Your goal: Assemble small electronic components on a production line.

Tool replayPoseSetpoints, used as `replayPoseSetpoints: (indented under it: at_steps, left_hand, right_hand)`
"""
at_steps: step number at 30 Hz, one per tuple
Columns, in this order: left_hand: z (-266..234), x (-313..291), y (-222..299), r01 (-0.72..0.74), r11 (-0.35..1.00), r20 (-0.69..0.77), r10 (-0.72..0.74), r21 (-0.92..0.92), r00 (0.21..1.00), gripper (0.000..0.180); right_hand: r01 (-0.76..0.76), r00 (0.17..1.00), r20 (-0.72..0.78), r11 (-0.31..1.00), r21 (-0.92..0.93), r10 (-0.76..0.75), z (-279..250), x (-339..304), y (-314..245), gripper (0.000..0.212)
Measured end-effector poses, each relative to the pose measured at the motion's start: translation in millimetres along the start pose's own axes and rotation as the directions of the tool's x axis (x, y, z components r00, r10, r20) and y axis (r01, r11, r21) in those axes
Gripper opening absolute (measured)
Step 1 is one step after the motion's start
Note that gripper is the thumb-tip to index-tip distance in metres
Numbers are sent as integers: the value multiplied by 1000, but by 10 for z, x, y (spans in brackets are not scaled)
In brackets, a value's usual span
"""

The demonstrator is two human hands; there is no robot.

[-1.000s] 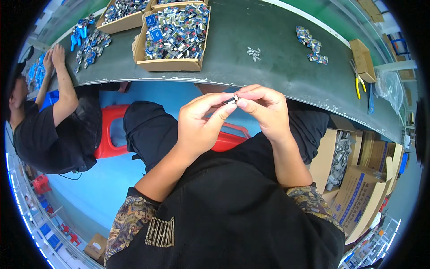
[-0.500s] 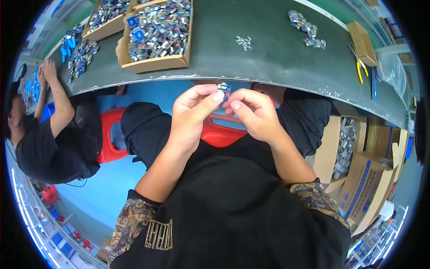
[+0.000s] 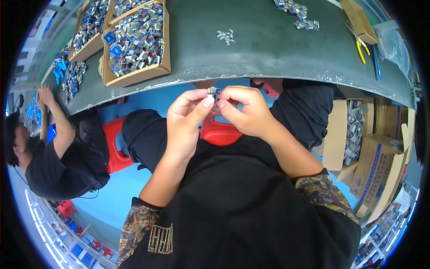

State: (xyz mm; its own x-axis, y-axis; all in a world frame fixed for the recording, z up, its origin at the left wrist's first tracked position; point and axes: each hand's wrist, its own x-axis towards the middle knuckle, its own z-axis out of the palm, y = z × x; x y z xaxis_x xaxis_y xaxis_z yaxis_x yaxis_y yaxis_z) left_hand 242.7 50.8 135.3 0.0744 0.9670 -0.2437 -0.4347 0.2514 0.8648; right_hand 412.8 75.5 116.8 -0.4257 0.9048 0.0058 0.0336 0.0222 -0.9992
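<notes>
Head view: left hand (image 3: 186, 121) and right hand (image 3: 248, 112), each grip pinching one small metal-and-blue part (image 3: 213, 93), now lowered off the green bench (image 3: 268, 49) edge toward the lap; fitting seemingly under way. Farther left, cardboard tray (image 3: 134, 76) of parts.

Your dark green bench (image 3: 264, 49) carries a cardboard tray (image 3: 136, 74) of small parts. Left of that tray sits a second tray (image 3: 89, 47); to its right lie a few loose silver pieces (image 3: 225, 36), then a bigger pile (image 3: 298, 11), a small carton (image 3: 358, 20) and yellow-handled pliers (image 3: 358, 45).
</notes>
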Motion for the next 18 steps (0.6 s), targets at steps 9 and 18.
replayPoseSetpoints:
  at_steps: [9, 18]
  left_hand:
    - [-153, 110, -168, 107, 939, 273, -201, 326, 941, 10]
    - [-50, 330, -238, 53, 912, 319, -196, 407, 927, 22]
  right_hand:
    - [-137, 983, -66, 924, 358, 171, -21, -147, 141, 14]
    - [-144, 977, -74, 870, 471, 201, -117, -73, 76, 18]
